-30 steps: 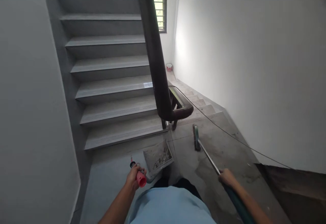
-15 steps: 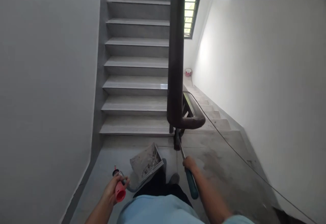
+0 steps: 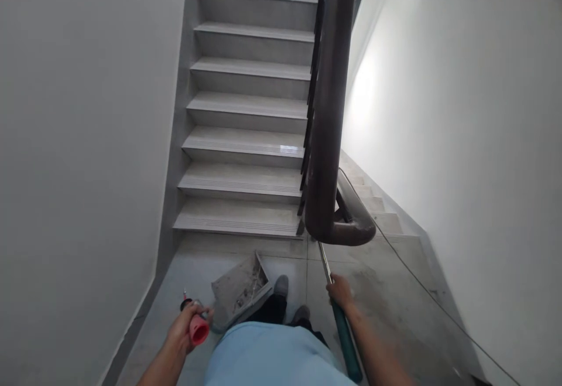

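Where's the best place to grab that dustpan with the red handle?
Grip the dustpan by its red handle end, coming from the person's side, as the left hand does. The handle rises toward the body while the tray tilts, with debris inside, so grabbing the tray looks awkward.

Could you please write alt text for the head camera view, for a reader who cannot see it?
On a grey stair landing, a person's left hand holds a dustpan by its red-tipped handle, and the right hand grips a broom handle that runs forward under the dark handrail. Stairs rise ahead, and a thin cable trails along the floor on the right.
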### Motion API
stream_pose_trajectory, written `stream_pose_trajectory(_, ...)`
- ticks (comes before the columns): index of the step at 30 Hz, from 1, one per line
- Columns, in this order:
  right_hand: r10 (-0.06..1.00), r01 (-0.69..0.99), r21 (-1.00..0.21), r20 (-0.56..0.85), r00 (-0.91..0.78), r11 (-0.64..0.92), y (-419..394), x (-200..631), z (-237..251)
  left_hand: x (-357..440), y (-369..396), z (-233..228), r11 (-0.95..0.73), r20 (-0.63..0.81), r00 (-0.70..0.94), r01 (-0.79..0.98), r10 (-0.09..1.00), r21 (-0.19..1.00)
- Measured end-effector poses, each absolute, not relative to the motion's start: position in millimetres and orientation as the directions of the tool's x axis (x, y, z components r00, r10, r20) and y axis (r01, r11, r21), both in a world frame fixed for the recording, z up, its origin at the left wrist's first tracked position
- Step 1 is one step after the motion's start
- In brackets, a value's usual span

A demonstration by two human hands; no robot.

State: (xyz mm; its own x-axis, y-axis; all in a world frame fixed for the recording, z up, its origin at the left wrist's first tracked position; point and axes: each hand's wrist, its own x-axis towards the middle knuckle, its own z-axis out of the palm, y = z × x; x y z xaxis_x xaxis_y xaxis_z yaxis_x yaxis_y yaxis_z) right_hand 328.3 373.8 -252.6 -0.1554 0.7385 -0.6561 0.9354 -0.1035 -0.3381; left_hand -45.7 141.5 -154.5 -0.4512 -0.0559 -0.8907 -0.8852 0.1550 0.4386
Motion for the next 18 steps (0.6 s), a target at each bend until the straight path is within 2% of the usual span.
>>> stream_pose_trajectory(3,0.68,0.936,-0.309,-0.724,-0.119,-0.166,370.4,325.9,-247.8,-48.1,142.6,-158.3,0.178,-0.901,-0.432,-0.891,-0.051,0.417)
stream_pose_trajectory(8,0.693,0.971,-0.224,-0.714,-0.104,-0.085,409.7,287.9,-269.9,-50.6,146.9,-162.7,0.187,-0.889,-0.457,-0.876,-0.02,0.445)
stream_pose_trajectory(13,0.722,0.969,-0.237,-0.682,-0.119,-0.065,433.7,253.3,-289.2,-56.4,147.7,-155.5,0.197,-0.88,-0.473,-0.868,-0.044,0.456)
stream_pose_trajectory(18,0.69,0.963,-0.259,-0.711,-0.136,-0.077,411.7,273.7,-283.3,-54.6,151.3,-153.9,0.18,-0.889,-0.457,-0.876,-0.018,0.447)
